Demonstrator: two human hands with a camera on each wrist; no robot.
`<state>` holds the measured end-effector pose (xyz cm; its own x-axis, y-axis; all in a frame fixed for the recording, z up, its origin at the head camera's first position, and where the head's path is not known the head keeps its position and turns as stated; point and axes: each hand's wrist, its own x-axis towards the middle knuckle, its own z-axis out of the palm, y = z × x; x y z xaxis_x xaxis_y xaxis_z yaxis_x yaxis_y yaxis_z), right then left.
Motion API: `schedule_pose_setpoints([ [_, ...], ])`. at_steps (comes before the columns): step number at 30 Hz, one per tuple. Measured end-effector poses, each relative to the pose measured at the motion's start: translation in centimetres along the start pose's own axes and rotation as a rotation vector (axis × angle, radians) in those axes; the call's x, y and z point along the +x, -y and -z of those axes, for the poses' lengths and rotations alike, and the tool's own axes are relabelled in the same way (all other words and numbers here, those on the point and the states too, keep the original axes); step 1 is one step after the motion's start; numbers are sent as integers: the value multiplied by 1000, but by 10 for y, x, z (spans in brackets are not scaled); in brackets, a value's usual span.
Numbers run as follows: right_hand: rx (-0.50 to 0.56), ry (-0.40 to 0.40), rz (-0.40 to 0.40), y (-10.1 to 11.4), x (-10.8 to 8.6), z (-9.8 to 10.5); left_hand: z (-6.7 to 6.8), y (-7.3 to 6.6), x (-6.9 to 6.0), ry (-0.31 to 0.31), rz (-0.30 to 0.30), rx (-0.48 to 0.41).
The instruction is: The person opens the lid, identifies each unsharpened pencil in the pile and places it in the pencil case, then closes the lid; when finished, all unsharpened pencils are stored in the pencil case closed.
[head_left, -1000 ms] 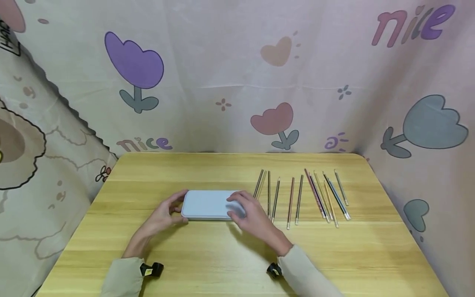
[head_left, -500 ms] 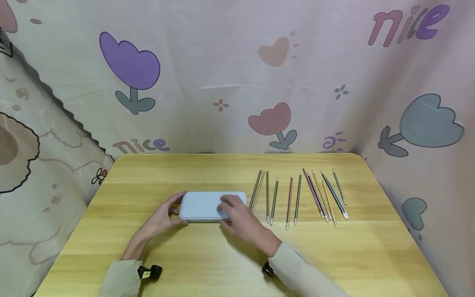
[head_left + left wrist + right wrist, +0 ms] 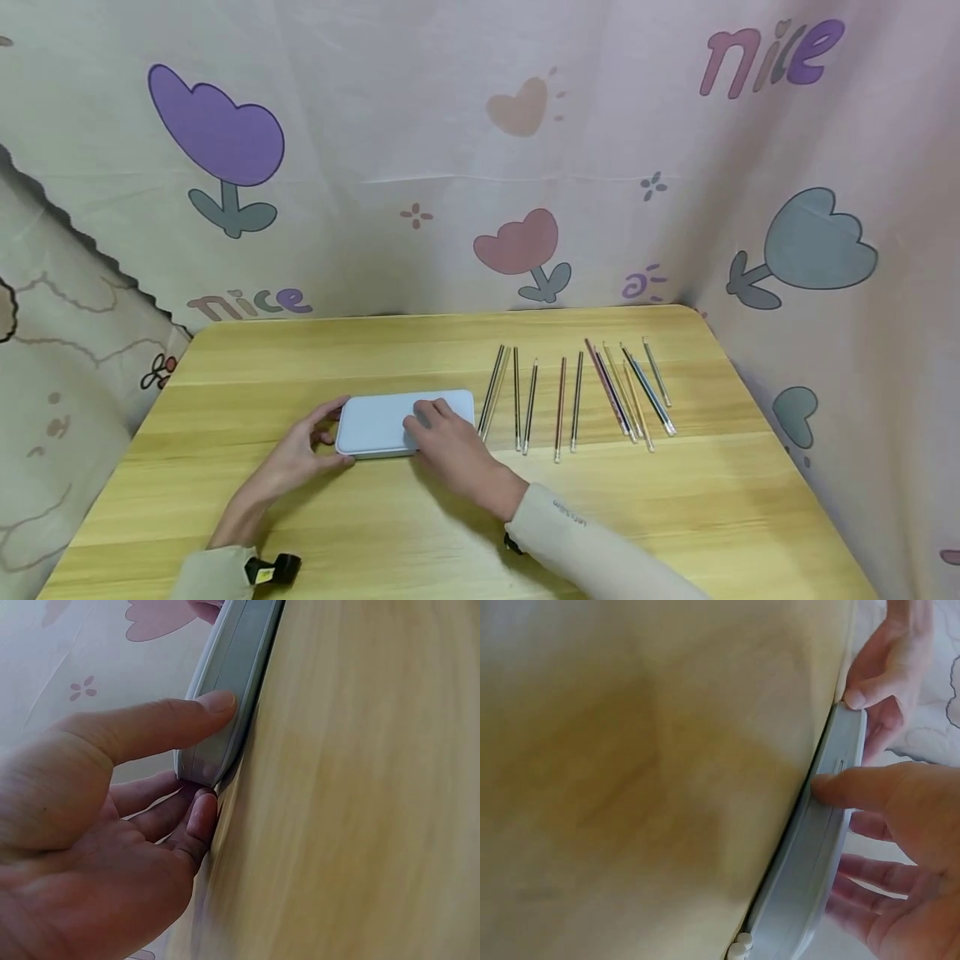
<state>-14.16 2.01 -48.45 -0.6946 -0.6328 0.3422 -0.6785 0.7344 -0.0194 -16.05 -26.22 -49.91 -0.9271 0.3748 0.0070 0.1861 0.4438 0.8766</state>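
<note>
Bluish case [image 3: 375, 421], held by left grip [image 3: 295, 452] and right grip [image 3: 459, 452], pencils [image 3: 577, 400] whole only in head view

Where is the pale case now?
In the head view, the pale case lies on the table, left of the pencils, with the left hand at its left end and the right hand at its near edge.

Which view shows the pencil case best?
Head: it shows most of the top of the pencil case, though the right hand covers part. Left wrist: the left stretch of its near side, partly behind the left hand. Right wrist: its near side lengthwise, top turned away.
</note>
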Motion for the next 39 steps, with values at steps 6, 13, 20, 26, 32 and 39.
schedule_pose_setpoints([
  [6, -190, -86, 41, 6, 4, -4, 1, 1, 0, 0, 0, 32],
  [13, -276, -93, 66, 8, 5, -3, 0, 3, 2, -7, 15, 47],
  [20, -318, -78, 109, 9, 7, -1, 0, 2, 3, -12, -4, 39],
  [26, -376, -59, 167, 11, 10, -3, 1, 2, 2, -21, -3, 32],
  [32, -430, -52, 211, 10, 11, -6, 2, 5, 4, -19, -29, 36],
  [39, -396, -87, 232, 5, 17, 3, 4, 7, 5, -8, -18, 37],
])
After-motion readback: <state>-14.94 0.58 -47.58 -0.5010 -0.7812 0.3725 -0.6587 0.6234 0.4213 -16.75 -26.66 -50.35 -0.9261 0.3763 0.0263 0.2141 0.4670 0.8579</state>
